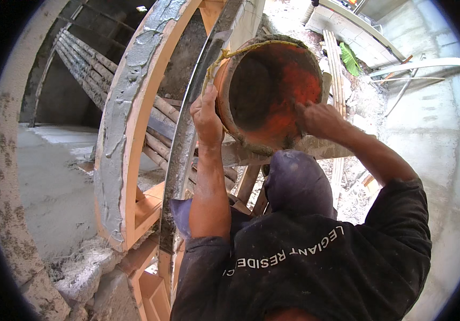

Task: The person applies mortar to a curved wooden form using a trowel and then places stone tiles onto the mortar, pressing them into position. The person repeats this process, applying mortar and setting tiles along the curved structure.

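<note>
A round bucket (264, 91), reddish inside and crusted with grey mortar, tilts so its mouth faces me. A yellow rope (240, 51) runs along its rim. My left hand (207, 115) is closed on the left side of the bucket at the rope, thumb up. My right hand (315, 119) is at the right part of the mouth, fingers curled toward the inner wall. Whatever it may hold is hidden. Just below the bucket shows my bent knee in purple trousers (298, 182). My black shirt fills the lower middle.
A curved wooden form (152, 75) with wet grey mortar on its face stands at my left, beside a dark metal edge (179, 155). Behind it lie several bamboo poles (88, 61). A grey block wall (427, 134) rises at right. Rubble and a green leaf (349, 59) lie beyond.
</note>
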The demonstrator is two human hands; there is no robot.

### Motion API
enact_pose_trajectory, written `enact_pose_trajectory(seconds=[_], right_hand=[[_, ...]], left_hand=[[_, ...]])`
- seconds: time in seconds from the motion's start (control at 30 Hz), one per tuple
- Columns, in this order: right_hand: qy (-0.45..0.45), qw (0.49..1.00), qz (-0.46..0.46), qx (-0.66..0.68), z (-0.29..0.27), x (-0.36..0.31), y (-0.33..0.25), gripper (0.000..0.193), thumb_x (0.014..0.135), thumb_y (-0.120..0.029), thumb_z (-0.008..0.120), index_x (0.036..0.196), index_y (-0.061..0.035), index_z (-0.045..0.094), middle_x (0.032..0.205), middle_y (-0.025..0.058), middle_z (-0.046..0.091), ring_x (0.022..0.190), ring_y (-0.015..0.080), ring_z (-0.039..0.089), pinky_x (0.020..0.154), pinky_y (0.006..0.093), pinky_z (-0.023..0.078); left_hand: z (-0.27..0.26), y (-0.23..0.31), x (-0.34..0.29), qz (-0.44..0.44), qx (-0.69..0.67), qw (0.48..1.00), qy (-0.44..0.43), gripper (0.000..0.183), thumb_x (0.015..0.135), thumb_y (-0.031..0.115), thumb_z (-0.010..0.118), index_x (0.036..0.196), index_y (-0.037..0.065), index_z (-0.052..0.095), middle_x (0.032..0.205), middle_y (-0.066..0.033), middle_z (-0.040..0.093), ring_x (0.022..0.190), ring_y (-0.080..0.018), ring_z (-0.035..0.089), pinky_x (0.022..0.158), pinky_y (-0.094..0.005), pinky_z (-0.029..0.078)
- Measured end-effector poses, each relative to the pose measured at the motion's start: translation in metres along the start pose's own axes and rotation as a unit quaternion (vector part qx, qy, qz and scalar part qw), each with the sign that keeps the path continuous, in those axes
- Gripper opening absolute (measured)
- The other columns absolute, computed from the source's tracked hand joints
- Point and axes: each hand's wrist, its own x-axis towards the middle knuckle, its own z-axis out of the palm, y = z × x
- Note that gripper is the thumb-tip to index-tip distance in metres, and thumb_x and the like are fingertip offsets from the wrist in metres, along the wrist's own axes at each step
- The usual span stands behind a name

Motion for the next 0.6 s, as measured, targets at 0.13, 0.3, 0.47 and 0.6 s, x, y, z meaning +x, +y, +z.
enact_pose_trajectory(seconds=[0.13,0.3,0.47,0.6], right_hand=[[-0.117,0.989,-0.055,0.066,0.000,0.000,-0.004,0.041,0.090,-0.030,0.048,0.109,0.0052,0.055,0.085,0.0222,0.063,0.074,0.0339,0.065,0.066,0.0451,0.052],[-0.212,0.937,-0.008,0.279,-0.027,0.005,0.020,0.041,0.090,-0.039,0.050,0.107,-0.0025,0.059,0.073,0.0140,0.064,0.065,0.0227,0.063,0.063,0.0392,0.051],[-0.284,0.812,0.025,0.509,-0.030,-0.013,0.042,0.041,0.092,-0.038,0.049,0.108,-0.0020,0.057,0.075,0.0088,0.061,0.068,0.0195,0.062,0.062,0.0360,0.050],[-0.225,0.760,0.018,0.610,-0.036,-0.020,0.049,0.039,0.090,-0.027,0.046,0.118,0.0010,0.053,0.070,0.0088,0.059,0.048,0.0148,0.054,0.045,0.0281,0.046]], left_hand=[[0.004,0.000,0.001,0.005,0.014,1.000,0.019,0.029,0.094,0.021,0.052,0.074,0.004,0.062,0.074,0.0047,0.056,0.065,-0.0035,0.046,0.058,-0.0210,0.037],[0.012,0.000,0.001,-0.036,-0.025,0.998,0.048,0.029,0.094,0.021,0.052,0.070,0.006,0.060,0.071,0.0060,0.053,0.064,-0.0029,0.044,0.057,-0.0206,0.035],[-0.003,-0.018,0.012,-0.003,-0.019,0.999,0.041,0.029,0.093,0.024,0.053,0.071,0.006,0.062,0.072,0.0055,0.054,0.065,-0.0037,0.045,0.059,-0.0217,0.037],[-0.003,-0.027,0.023,-0.012,-0.076,0.993,0.086,0.031,0.094,0.027,0.049,0.084,0.001,0.065,0.083,-0.0008,0.060,0.074,-0.0087,0.053,0.066,-0.0244,0.043]])
